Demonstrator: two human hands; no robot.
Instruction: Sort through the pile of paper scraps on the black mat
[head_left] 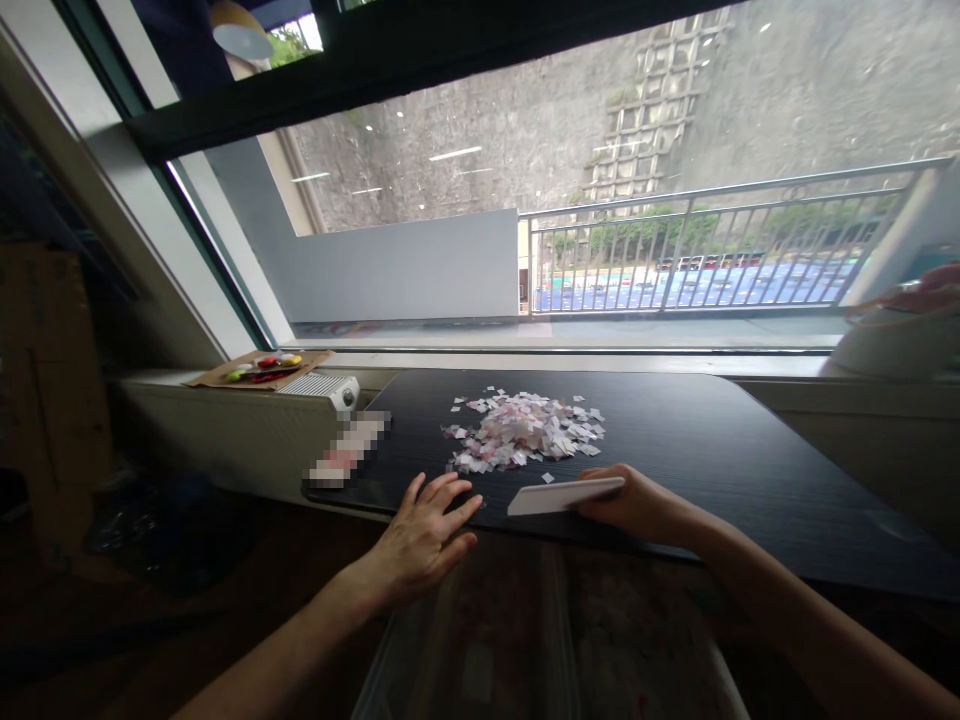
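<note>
A heap of small white and pinkish paper-like pieces (pixel 525 428) lies on the dark table (pixel 660 430), with a few pieces scattered around its edge. My left hand (pixel 429 530) is at the table's near edge, left of the heap's front, its fingers spread and nothing in them. In my right hand (pixel 626 500) is a flat white card-like piece (pixel 559 496), held level with one end pointing left. It is just in front of the heap, close above the tabletop. A single loose piece (pixel 548 478) lies between the heap and the white card-like piece.
Below the near edge stand translucent bins (pixel 559 640), dim inside. On the left ledge are a brown sheet (pixel 217 375) with colourful items and a white ridged device (pixel 322 390). A blurred-out item (pixel 351 448) lies at the table's left corner. A window with a sill (pixel 570 360) is behind.
</note>
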